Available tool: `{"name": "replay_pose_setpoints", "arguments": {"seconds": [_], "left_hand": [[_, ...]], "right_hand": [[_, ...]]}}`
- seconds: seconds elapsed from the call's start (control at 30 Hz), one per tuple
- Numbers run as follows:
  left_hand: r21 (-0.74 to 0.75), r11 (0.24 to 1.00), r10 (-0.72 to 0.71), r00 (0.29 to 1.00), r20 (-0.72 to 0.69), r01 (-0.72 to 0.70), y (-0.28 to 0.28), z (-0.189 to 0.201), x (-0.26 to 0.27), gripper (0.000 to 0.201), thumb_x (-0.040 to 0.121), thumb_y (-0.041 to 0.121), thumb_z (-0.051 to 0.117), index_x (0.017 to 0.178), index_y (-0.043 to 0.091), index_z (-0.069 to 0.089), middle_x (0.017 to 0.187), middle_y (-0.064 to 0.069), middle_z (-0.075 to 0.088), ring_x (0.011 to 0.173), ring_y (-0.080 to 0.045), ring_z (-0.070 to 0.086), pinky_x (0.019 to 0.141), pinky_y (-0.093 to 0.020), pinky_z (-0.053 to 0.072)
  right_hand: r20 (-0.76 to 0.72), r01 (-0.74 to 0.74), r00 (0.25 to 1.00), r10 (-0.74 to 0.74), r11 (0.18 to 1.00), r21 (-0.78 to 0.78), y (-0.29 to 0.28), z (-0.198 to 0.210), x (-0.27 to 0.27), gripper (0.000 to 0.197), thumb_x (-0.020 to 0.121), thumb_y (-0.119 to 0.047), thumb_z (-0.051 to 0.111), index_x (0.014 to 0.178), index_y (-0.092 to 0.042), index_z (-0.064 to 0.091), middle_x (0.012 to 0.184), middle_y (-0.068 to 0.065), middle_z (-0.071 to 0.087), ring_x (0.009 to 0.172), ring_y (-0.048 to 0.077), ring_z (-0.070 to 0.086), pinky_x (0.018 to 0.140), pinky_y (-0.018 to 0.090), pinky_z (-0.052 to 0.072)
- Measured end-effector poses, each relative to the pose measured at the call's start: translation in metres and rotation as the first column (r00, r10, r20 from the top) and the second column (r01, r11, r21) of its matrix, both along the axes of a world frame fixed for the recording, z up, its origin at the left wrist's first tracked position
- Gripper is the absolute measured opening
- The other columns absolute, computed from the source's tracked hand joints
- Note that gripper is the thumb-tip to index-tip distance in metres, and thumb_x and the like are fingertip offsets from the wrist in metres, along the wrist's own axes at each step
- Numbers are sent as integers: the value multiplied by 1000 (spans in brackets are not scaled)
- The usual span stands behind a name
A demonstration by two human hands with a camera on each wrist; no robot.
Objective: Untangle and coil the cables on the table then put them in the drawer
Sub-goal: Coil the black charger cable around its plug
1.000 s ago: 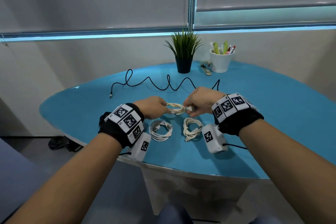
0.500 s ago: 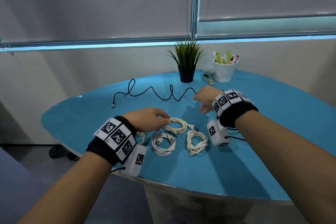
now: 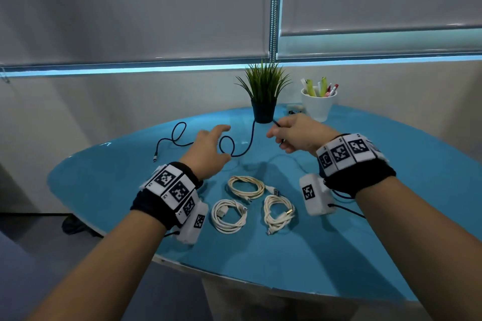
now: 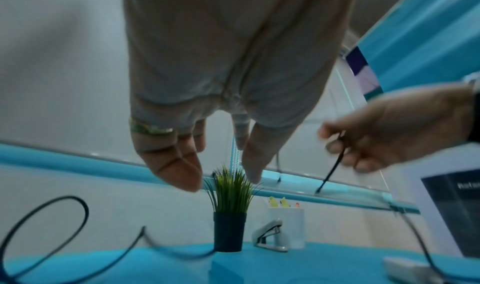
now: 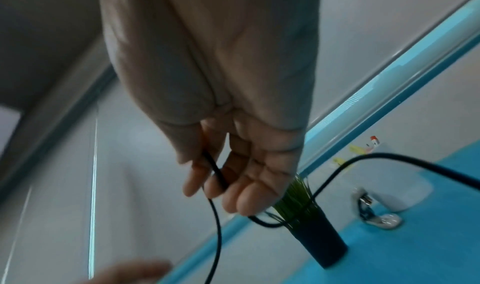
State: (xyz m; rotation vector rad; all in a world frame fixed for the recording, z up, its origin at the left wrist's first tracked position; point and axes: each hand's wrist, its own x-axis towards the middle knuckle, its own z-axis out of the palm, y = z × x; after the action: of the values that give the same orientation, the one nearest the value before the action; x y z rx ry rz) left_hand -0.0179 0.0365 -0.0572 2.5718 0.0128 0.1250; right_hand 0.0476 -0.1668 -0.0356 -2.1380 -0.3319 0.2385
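Note:
A long black cable snakes loosely over the far part of the blue table. My right hand pinches its right end and holds it lifted near the plant; the right wrist view shows the black cable between thumb and fingers. My left hand hovers open over the cable's looped middle, fingers relaxed and holding nothing. Three coiled white cables lie near me: one at the middle, one front left, one front right.
A potted green plant and a white cup of pens stand at the table's far edge, with a stapler between them. The table's near rim curves in front of me. No drawer is in view.
Both hands let go of the third white coil, now lying on the table. The right hand reached forward and took the black cable's end; the left hand moved up over its loops.

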Motion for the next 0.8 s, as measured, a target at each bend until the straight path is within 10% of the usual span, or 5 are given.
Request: {"name": "replay_pose_setpoints", "arguments": {"seconds": [0.23, 0.5, 0.57, 0.67, 0.8], "left_hand": [[200, 978, 49, 995, 83, -64, 7, -9, 14, 16, 87, 20, 62, 102, 20, 63, 138, -11, 31, 127, -30, 36, 102, -38, 34], [140, 952, 252, 957, 145, -272, 33, 0, 13, 19, 93, 19, 52, 101, 9, 65, 115, -19, 47, 92, -37, 54, 80, -36, 42], [70, 960, 255, 952, 168, -270, 35, 7, 10, 21, 94, 17, 49, 102, 5, 65, 103, -19, 59, 89, -35, 57, 73, -32, 41], [-80, 981, 190, 947, 259, -176, 22, 21, 4, 22, 95, 15, 48, 98, 3, 67, 73, -11, 61, 65, -24, 59, 62, -29, 45], [-175, 984, 102, 929, 357, -41, -5, 39, -5, 14, 91, 15, 54, 87, 13, 68, 60, 1, 60, 44, -1, 56, 46, -8, 43]], "right_hand": [[67, 92, 984, -163, 801, 592, -27, 32, -25, 37, 99, -26, 42, 68, -11, 55, 65, 6, 52, 55, 18, 48, 57, 28, 43], [-207, 335, 878, -432, 243, 911, -63, 33, -14, 25, 91, -6, 39, 68, -5, 51, 66, 10, 58, 66, 26, 64, 71, 36, 59], [-208, 371, 857, -471, 285, 884, -67, 27, -11, 23, 91, -9, 40, 71, -6, 53, 70, 10, 58, 68, 26, 64, 73, 37, 59], [-131, 462, 851, -509, 605, 648, -64, 16, -12, 16, 92, -12, 45, 84, -6, 58, 80, 8, 57, 63, 22, 62, 59, 35, 55], [42, 470, 861, -506, 825, 314, -56, 10, -24, 41, 93, -18, 48, 132, -4, 47, 107, 5, 52, 62, 18, 60, 54, 30, 49]]}}
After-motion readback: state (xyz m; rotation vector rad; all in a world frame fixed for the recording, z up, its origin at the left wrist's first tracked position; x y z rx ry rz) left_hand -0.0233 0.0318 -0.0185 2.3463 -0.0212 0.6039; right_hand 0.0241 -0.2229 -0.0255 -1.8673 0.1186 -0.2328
